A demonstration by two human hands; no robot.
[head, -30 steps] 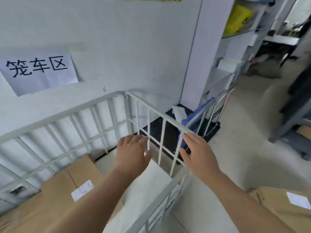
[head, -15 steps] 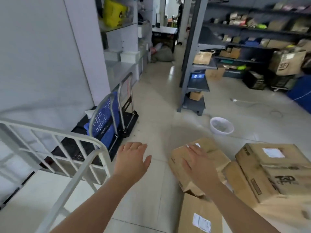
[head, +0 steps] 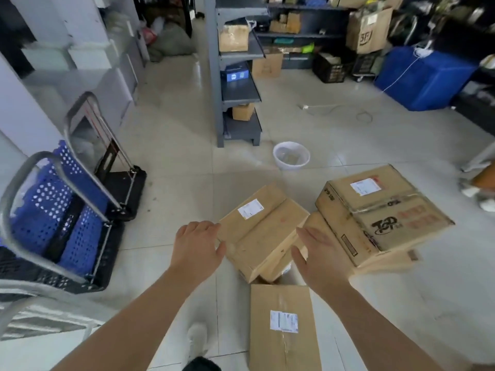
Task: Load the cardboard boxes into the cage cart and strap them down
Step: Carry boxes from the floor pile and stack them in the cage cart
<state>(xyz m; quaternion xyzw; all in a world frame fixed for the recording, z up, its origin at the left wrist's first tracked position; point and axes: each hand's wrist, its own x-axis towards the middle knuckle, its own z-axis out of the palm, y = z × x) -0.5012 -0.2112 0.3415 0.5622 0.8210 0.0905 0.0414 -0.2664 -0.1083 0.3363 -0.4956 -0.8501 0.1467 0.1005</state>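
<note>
Boxes (head: 267, 236) are lying in a loose cluster on the floor tiles, near and a little right of centre. A mid box (head: 263, 223) is leaning on others, a big box (head: 380, 210) is sitting to its right on another carton, and a near box (head: 284, 325) is lying flat by the person's feet. All are taped shut, so their contents are hidden. The left hand (head: 197, 245) is hovering at the mid box's near left corner and the right hand (head: 320, 259) over its near right edge. Both are holding nothing, fingers straight and slightly apart, and whether either is touching the cardboard cannot be told. The mid box is probably stiff, fairly light and manageable by two hands. Flat palms on opposite sides, low down, are looking like the safest hold, since the tape may be slick and the leaning stack may shift. A pale barred frame at the near left edge is probably the cage cart (head: 40, 314). On the left a trolley (head: 115, 204) is carrying blue crates (head: 53, 202). Farther off, a white basket (head: 291, 167) is holding something unclear, a shelf (head: 238, 84) is bearing cartons, and a blue tub (head: 426, 76) is standing far right.
</note>
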